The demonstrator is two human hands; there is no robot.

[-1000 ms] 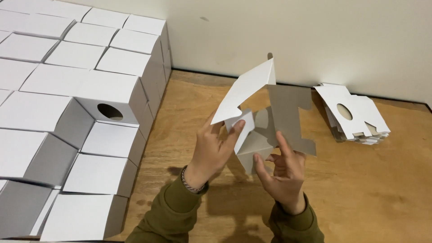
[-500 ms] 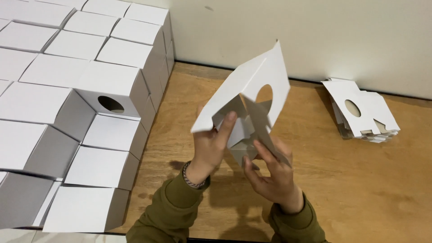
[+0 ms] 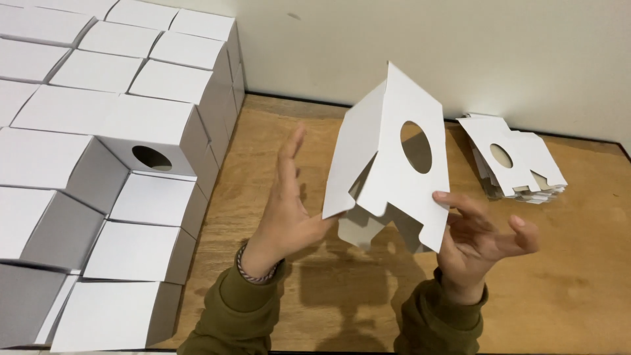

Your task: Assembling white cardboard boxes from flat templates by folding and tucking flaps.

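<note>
Left hand (image 3: pixel 287 200): open and flat, fingers straight and pointing up, palm turned toward the white, partly folded cardboard box blank with an oval cut-out (image 3: pixel 394 164); the base of its thumb touches the blank's lower left corner. Right hand (image 3: pixel 476 236): open, fingers spread and curled loosely, one fingertip resting on the blank's lower right edge; it does not clasp the blank. Both wrists emerge from olive-green sleeves (image 3: pixel 243 315), and the left wrist carries a thin braided bracelet (image 3: pixel 253 269).

The box blank is raised above the wooden surface (image 3: pixel 578 289), between the two hands, tilted so that its peak points up and away. Its front panel bears the oval hole; loose flaps hang beneath its lower edge. Its shadow falls on the surface directly below.

To the right of the blank, well apart and near the wall, lies a small stack of flat white cardboard blanks with round holes (image 3: pixel 516 164), resting on the surface. To the left of the blank, beyond the left hand, stands a large block of assembled white cardboard boxes (image 3: pixel 98 118), stacked in rows; one box in it shows a round hole on its side (image 3: pixel 152 158). Behind the blank rises a plain cream wall (image 3: pixel 460 46).
</note>
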